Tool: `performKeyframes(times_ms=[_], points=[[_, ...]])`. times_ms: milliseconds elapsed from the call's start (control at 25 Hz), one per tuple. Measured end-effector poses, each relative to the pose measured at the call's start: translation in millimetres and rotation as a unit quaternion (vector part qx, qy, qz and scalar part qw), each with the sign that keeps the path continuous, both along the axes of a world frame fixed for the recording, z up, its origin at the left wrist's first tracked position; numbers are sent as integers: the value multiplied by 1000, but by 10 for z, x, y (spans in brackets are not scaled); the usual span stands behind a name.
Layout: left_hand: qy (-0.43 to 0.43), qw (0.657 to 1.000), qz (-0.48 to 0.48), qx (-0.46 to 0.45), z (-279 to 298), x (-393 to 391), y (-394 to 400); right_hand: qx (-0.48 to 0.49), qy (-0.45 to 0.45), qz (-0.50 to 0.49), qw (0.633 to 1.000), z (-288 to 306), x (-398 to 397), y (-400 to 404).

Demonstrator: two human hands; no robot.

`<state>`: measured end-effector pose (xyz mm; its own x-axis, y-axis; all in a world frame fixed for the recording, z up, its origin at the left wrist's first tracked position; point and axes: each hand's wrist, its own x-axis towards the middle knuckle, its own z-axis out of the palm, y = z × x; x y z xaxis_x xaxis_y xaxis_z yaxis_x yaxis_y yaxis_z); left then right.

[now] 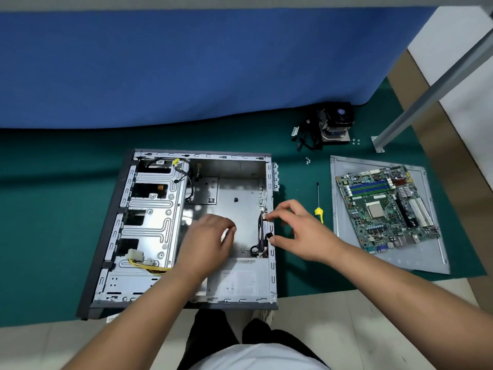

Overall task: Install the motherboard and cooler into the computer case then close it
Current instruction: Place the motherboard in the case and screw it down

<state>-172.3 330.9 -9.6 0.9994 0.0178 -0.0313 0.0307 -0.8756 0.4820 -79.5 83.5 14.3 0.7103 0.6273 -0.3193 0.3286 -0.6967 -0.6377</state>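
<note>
The open computer case (240,193) lies flat on a green mat, its motherboard bay bare metal. The green motherboard (386,206) rests on the grey side panel (344,231) to the right of the case. The black cooler (337,124) with its cables sits at the back, near the blue partition. My left hand (210,239) is inside the case over the bay floor, fingers curled; what it holds is not visible. My right hand (301,231) reaches to the case's right wall and pinches the black rear fan (262,231) between thumb and fingers.
A yellow-handled screwdriver (318,206) lies between case and side panel. Small screws (356,141) sit near the cooler, and others (308,160) lie beside the panel's back corner. A metal table leg (416,102) stands at the right. My knees are just below the case's front edge.
</note>
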Motion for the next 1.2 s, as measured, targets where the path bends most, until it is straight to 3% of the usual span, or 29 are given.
performKeyframes(times_ms=[120,240,400,520,640,800,1200], points=[[-70,993,80,58,13,1,369,-15,-21,0,1000,65,148,64],[-8,982,163,98,-22,41,609,-33,-111,-40,992,114,547,349],[112,973,163,115,-214,86,742,-178,-169,12,969,60,1204,1066],[116,973,167,114,-308,98,765,-304,-157,57,938,-58,1403,1436],[112,972,171,118,-326,112,764,-340,-193,52,919,-72,1434,1523],[109,975,130,145,-266,250,813,-335,-170,44,926,-37,1464,1352],[75,973,-90,200,-66,1267,1017,-348,-86,-74,931,7,897,473]])
